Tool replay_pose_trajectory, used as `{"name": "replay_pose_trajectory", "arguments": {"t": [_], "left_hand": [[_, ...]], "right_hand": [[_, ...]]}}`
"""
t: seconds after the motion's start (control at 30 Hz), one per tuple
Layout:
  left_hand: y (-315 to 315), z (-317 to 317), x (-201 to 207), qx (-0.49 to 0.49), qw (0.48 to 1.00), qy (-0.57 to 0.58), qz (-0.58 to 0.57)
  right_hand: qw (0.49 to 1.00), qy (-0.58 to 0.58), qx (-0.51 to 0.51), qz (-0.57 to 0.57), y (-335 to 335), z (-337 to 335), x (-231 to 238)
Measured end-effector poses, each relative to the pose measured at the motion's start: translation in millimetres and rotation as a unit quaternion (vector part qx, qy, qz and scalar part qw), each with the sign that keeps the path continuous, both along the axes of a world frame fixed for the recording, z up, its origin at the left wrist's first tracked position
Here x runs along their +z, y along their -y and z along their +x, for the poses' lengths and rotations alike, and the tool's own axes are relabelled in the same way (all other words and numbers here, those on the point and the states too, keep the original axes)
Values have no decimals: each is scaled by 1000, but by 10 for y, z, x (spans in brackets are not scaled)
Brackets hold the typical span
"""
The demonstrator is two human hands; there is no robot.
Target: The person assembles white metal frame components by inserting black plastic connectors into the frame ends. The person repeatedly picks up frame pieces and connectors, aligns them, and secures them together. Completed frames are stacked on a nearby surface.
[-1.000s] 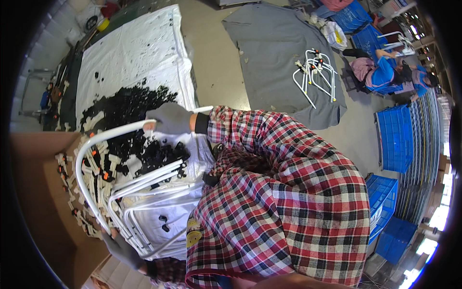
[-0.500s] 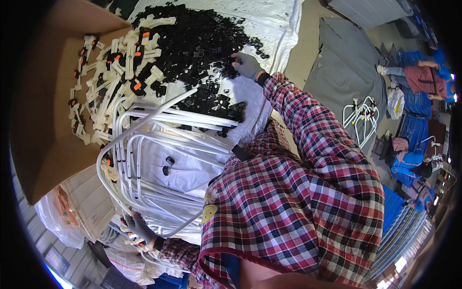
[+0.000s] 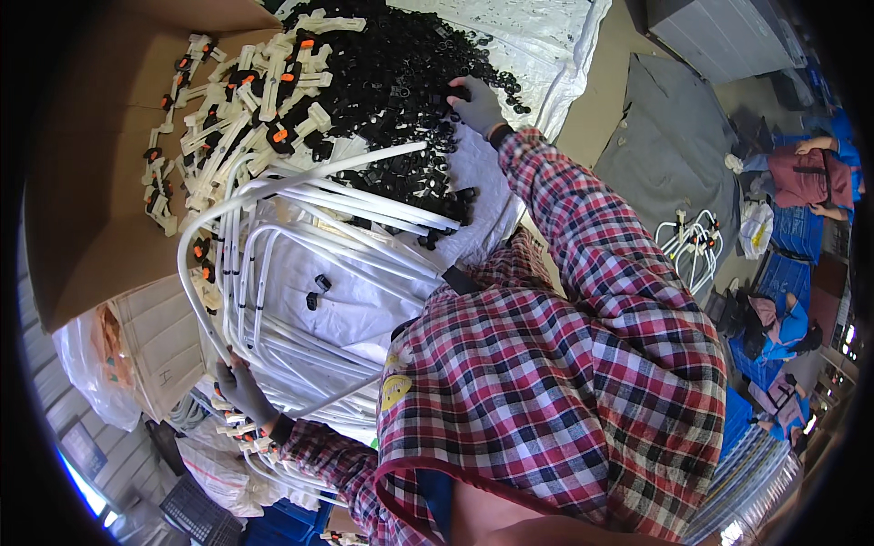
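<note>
My left hand, in a grey glove with bare fingertips, is closed around the lower part of a bent white tube. That tube curves up and over the others, its free end pointing right above the pile. At the far side, my right hand, gloved alike, pinches a small black plastic part at the edge of a heap of black plastic parts. Beneath the held tube lie several more bent white tubes, some with black marks. Two loose black pieces rest on the white sheet between them.
A cardboard box stands at the left beside cream plastic parts with orange and black pieces. White sheeting lies underneath. On the right are a grey mat with a tube bundle, and other people.
The held tube's free end has swung right and up with my left hand. My right hand has shifted slightly, and its fingers now close on a black part. The whole view has tilted a little.
</note>
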State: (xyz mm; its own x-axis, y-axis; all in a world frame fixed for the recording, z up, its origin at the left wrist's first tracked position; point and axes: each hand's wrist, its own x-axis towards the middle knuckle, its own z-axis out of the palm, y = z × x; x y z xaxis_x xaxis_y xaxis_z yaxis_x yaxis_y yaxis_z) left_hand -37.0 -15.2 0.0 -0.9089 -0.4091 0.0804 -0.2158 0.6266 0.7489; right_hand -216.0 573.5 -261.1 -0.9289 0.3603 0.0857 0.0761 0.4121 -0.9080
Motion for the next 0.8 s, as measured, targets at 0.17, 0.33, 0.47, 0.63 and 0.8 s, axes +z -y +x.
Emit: {"name": "replay_pose_trajectory", "arguments": {"t": [0.17, 0.33, 0.47, 0.63, 0.8], "left_hand": [[84, -99, -81, -5, 999, -49, 1], [16, -77, -51, 3, 999, -33, -11], [35, -70, -32, 2, 999, -45, -13], [63, 0, -66, -6, 998, -57, 1], [131, 20, -123, -36, 997, -57, 41]], "right_hand": [[807, 11, 122, -578, 247, 329, 141], [784, 52, 115, -608, 462, 619, 41], [768, 70, 205, -603, 555, 577, 30], [736, 93, 267, -616, 602, 518, 188], [858, 120, 422, -268, 260, 298, 533]]}}
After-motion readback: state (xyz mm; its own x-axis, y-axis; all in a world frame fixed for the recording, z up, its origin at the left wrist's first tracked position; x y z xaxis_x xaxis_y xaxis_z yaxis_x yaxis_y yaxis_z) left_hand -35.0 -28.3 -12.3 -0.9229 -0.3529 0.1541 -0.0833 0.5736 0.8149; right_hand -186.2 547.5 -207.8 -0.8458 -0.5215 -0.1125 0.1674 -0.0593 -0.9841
